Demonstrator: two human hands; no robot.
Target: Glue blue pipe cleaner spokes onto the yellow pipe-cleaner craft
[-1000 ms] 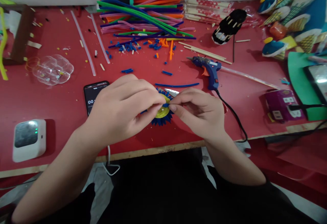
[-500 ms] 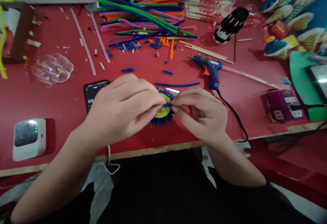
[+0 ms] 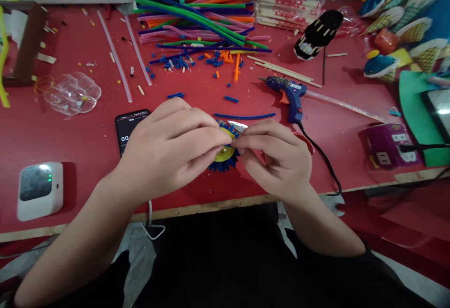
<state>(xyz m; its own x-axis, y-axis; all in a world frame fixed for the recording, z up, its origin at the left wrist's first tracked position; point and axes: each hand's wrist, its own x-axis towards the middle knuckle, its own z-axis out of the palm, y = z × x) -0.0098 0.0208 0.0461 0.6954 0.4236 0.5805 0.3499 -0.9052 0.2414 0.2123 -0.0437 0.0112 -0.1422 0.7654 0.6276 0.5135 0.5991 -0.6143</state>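
My left hand [image 3: 172,146] and my right hand [image 3: 277,158] meet fingertip to fingertip, both closed in a pinch. Between them is a short piece of blue pipe cleaner [image 3: 229,145], mostly covered by the fingers. Directly below lies a round yellow disc with blue pointed petals [image 3: 225,154], its upper part hidden behind my left fingers. A pair of scissors [image 3: 237,126] lies partly under my right hand, the blade tip showing. Just beyond the hands are a longer blue pipe cleaner [image 3: 244,116] and short cut blue pieces [image 3: 231,99].
A blue glue gun [image 3: 288,93] with its cord lies to the right, near wooden sticks [image 3: 284,71]. Many coloured pipe cleaners [image 3: 197,17] are heaped at the back. A phone [image 3: 128,127] sits beside my left hand, and a white device [image 3: 40,191] stands at the left edge.
My left fingertips have shifted slightly right, closer to my right fingertips, and cover more of the blue pipe cleaner piece. Everything else on the table stays put.
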